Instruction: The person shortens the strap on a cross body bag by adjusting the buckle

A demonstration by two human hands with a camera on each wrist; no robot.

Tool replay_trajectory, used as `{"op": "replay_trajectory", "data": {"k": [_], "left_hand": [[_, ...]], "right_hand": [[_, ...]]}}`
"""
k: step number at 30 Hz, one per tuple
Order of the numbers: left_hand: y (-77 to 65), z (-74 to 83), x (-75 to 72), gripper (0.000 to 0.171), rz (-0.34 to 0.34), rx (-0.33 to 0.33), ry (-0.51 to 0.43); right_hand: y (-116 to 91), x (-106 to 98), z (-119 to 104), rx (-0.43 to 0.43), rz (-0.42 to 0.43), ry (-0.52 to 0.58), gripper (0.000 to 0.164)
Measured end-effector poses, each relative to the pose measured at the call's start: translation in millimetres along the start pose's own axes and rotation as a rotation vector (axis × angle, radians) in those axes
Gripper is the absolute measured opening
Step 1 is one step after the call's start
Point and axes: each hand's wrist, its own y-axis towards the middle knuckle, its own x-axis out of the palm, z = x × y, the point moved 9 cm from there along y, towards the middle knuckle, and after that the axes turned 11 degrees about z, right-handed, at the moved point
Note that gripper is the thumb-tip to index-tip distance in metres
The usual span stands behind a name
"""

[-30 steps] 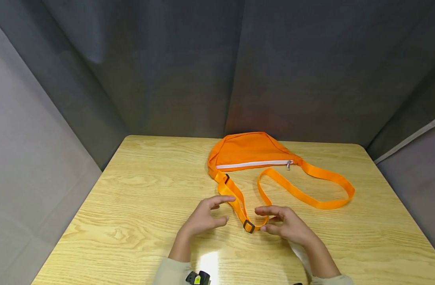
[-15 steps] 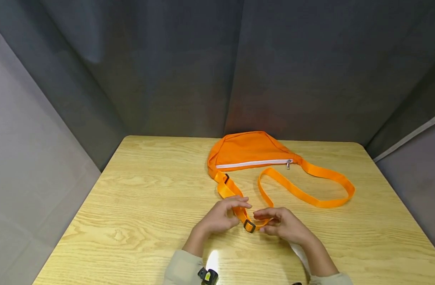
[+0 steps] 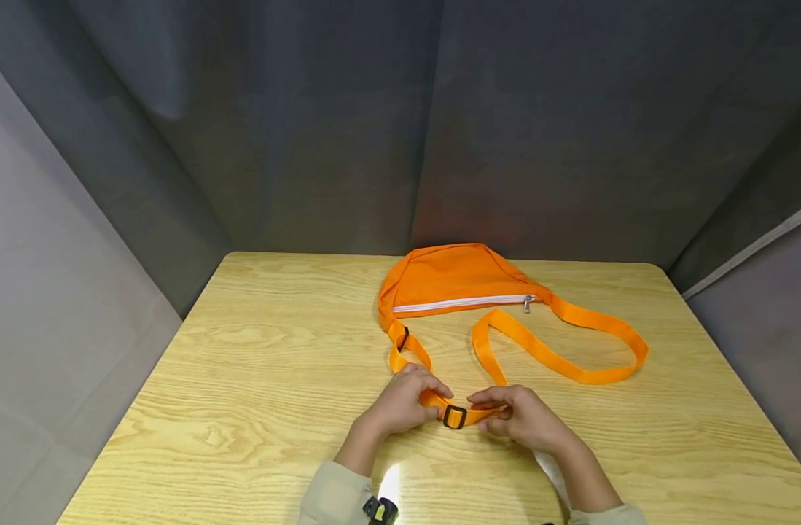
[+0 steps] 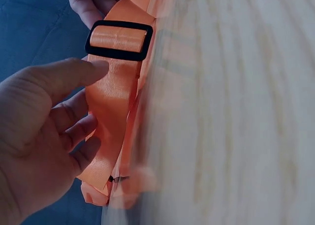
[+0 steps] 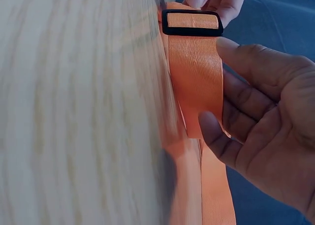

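An orange waist bag [image 3: 466,277] with a white zipper lies at the back of the table. Its orange strap [image 3: 482,416] runs between my two hands at the front, and a black slide buckle [image 3: 455,417] sits on that stretch. My left hand [image 3: 400,402] pinches the strap just left of the buckle; in the left wrist view the thumb [image 4: 93,72] lies on the webbing with fingers behind. On the buckle's other side my right hand [image 3: 521,417] holds the strap, its thumb [image 5: 236,48] at the webbing's edge close to the buckle.
The rest of the strap loops out to the right on the wooden table [image 3: 275,350]. A second black strap fitting [image 3: 404,337] sits near the bag's left end. A dark curtain [image 3: 321,131] hangs behind the table, with pale panels at both sides.
My left hand has moved right and taken hold of the strap beside the buckle. The buckle has turned more upright, and the left part of the strap has shifted. My right hand stays nearly in place.
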Motion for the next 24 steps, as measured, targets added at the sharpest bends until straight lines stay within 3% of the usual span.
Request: {"op": "replay_trajectory", "data": {"k": [11, 18, 24], "left_hand": [[2.1, 5.9, -3.0, 0.012, 0.033, 0.063, 0.148], [-0.9, 8.5, -9.4, 0.011, 0.056, 0.064, 0.141], [-2.6, 20.0, -20.7, 0.008, 0.113, 0.125, 0.134]], "right_hand": [[5, -2, -4, -0.016, 0.034, -0.099, 0.017], [3, -8, -8, -0.04, 0.09, -0.138, 0.007], [-1, -20, -23, -0.098, 0.207, -0.194, 0.005]]}}
